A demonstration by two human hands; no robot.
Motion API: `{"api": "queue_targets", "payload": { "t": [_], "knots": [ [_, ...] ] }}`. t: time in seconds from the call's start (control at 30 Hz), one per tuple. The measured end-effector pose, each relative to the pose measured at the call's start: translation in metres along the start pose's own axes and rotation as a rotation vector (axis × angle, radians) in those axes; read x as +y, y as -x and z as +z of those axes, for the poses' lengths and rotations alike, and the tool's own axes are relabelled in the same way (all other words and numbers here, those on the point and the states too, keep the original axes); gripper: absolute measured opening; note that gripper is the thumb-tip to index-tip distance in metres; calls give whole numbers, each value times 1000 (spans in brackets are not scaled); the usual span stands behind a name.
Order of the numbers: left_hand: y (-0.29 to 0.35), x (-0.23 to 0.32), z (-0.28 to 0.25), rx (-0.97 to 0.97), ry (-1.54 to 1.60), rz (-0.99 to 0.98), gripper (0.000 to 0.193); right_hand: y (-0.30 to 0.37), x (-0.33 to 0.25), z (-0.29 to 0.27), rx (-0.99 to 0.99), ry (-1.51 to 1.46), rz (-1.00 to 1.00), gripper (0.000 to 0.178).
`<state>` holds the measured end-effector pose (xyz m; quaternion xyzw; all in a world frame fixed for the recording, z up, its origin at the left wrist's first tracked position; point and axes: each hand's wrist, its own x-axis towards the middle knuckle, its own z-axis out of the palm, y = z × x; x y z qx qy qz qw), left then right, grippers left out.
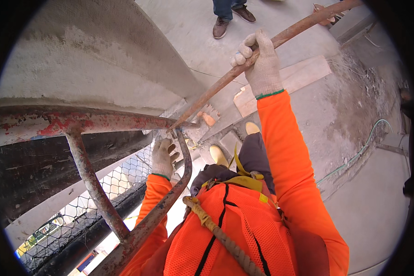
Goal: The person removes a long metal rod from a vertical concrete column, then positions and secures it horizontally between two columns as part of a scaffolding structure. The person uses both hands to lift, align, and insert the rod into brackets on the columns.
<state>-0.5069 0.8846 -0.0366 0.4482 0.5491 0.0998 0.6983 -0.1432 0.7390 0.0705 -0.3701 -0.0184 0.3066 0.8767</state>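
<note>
My right hand point(261, 64), in a pale knitted glove with a green cuff, is wrapped round a long rusty pole point(303, 23). The pole slants from the upper right down to the corner of a scaffold frame point(96, 120), whose paint is worn red and grey. My left hand point(163, 158), gloved alike, is below that corner, beside the frame's curved tube point(186, 158). Its fingers are loosely bent and apart, with nothing visible in them. Whether the pole's lower tip touches the frame I cannot tell.
Wire mesh point(119, 184) and a dark horizontal beam point(55, 170) border a drop at left. A sloping concrete surface point(101, 50) rises behind. A board point(303, 78) lies on the floor, and a green hose point(354, 158) runs at right. Another person's shoes point(221, 27) are at the top.
</note>
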Motion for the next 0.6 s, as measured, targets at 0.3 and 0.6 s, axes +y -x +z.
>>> {"api": "queue_targets", "payload": {
  "t": [0.3, 0.6],
  "knots": [
    [-34, -18, -4, -29, -287, 184, 36, 123, 5, -150, 283, 767, 110, 53],
    [-117, -98, -21, -369, -712, 159, 38, 351, 16, -447, 1053, 1511, 872, 56]
  ]
}}
